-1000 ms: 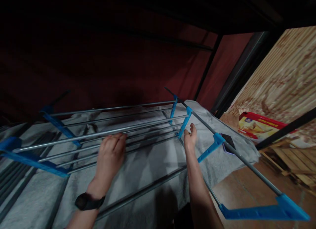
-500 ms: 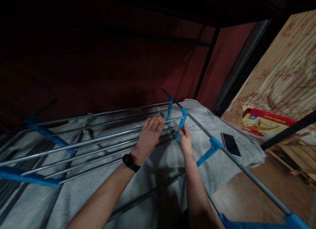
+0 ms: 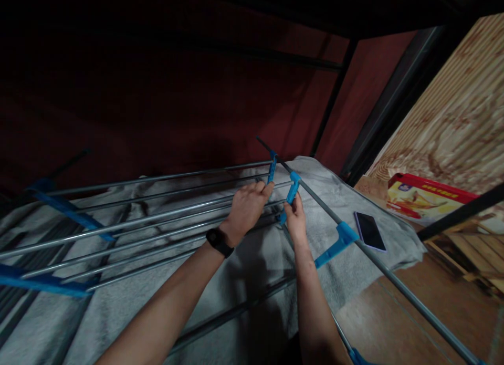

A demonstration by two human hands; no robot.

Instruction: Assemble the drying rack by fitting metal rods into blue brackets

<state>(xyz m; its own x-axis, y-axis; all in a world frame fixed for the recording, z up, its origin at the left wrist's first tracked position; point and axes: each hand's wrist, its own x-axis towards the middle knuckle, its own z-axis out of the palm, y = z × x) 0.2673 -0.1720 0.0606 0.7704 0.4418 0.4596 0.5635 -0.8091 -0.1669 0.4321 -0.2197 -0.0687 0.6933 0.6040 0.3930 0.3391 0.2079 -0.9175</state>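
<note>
Metal rods (image 3: 157, 219) joined by blue plastic brackets form a rack over a grey blanket (image 3: 137, 312). My left hand (image 3: 249, 205), with a black watch on its wrist, curls its fingers over the upper rod near its right end. At that end, my right hand (image 3: 296, 218) pinches a blue bracket (image 3: 293, 187) between thumb and fingers. This bracket hangs from a long side tube (image 3: 321, 202). Farther back a second bracket (image 3: 272, 168) sits on the same tube. Toward me a third bracket (image 3: 336, 245) has no rods in it.
A phone (image 3: 370, 231) lies on the blanket right of the side tube. Beyond the bed's edge are a red and yellow box (image 3: 429, 194) and a wooden pallet (image 3: 478, 252). Loose tubes (image 3: 31, 270) lie at the left. A dark bed frame post (image 3: 333, 105) rises behind.
My left hand has slid right along the rod toward the bracket, its fingers more curled. The rods have shifted slightly with it. My right hand stays at the bracket.
</note>
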